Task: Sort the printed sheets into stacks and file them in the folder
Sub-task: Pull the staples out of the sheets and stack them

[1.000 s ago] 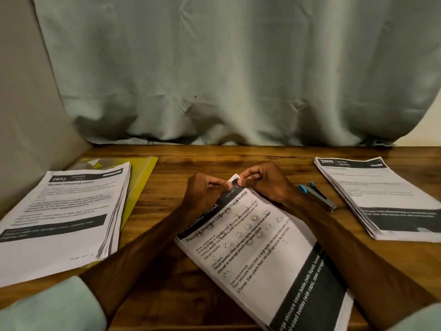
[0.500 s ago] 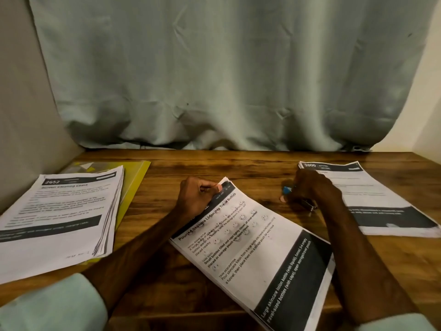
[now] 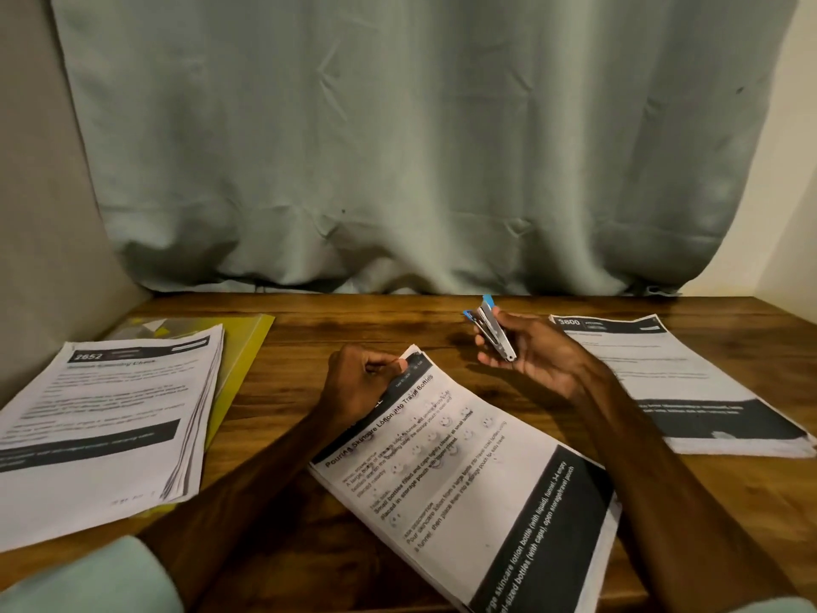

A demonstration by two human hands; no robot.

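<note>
At centre frame, the grip of the left hand (image 3: 358, 384) pinched the top corner of the middle stack (image 3: 468, 488) on the worktop (image 3: 309, 334). Right of it, the right hand (image 3: 541, 365) had its grip curled round a stapler (image 3: 496, 340). The yellow folder (image 3: 245, 351) lay left, under the left stack (image 3: 101, 422).

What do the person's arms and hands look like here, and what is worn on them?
The left hand and the right hand are bare: no glove, ring or watch shows. The forearms are bare too. The left sleeve and the right sleeve are pale mint-green cloth and end near the elbows, at the bottom corners of the view.
</note>
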